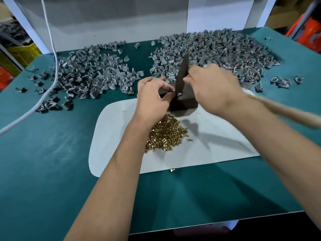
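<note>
While my left hand [152,96] bends over the near-left corner of the dark block [184,101], its thumb and fingertips pinch a small piece [178,94] on the block's top, too small to make out clearly. My right hand [212,89], blurred, hovers over the block's far-right side with its fingers curled around a flat dark bar [182,73]. The bar stands nearly upright, its lower end meeting the small piece just beside my left fingertips. The block sits at the far edge of a white mat [217,150] on the green table [43,162]. A heap of brass rivets [166,134] lies on the mat just nearer than the block, partly under my left wrist, and a single rivet [172,170] rests off the mat's near edge. Beyond the block, grey plastic pieces are spread in a left pile [86,73] and a larger right pile [217,51]. A white cord [52,49] trails over the table well to the left of the block.
</note>
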Tool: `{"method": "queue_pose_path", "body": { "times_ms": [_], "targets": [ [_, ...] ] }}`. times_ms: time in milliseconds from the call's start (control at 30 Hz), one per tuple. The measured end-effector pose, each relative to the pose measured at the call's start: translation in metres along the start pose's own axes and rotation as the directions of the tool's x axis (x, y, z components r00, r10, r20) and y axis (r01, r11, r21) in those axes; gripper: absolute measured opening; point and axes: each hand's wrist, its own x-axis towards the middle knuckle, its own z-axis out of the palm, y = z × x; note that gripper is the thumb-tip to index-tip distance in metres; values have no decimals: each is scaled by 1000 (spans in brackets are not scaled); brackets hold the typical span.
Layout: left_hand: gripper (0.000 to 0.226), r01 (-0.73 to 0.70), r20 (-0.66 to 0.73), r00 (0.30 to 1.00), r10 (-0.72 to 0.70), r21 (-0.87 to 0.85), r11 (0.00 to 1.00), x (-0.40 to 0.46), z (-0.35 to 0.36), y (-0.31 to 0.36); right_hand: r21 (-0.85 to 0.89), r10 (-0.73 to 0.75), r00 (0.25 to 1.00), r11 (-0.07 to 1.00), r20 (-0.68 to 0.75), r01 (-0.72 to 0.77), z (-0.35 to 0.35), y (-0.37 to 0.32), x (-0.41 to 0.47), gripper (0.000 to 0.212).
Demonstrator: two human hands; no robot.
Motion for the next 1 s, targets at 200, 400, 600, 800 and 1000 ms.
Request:
{"method": "queue_pose_path", "body": {
  "times_ms": [200, 400, 600, 800, 1000],
  "targets": [
    [18, 0, 4, 1000, 0, 35, 999, -1, -1, 3, -2, -43, 984, 999, -175, 43, -16, 7, 10, 27],
    [18, 17, 20, 1000, -18, 6, 1000, -1, -1, 3, -13, 17, 995, 1000, 102, -16, 0, 4, 5, 24],
    [20, 43, 3, 999, -43, 30, 999, -3, -2, 4, 136, 51, 997, 989, 52, -58, -8, 30, 3, 19],
    [8, 100, 50, 994, -96, -77, 992, -5, 0, 6, 127, 248, 965, 958, 85, -257, 5, 68, -11, 26],
    [10, 128, 82, 990, -114, -184, 975, -4, -4, 6, -74, 305, 932, 952, 194, -296, 19, 72, -19, 11]
  ]
}}
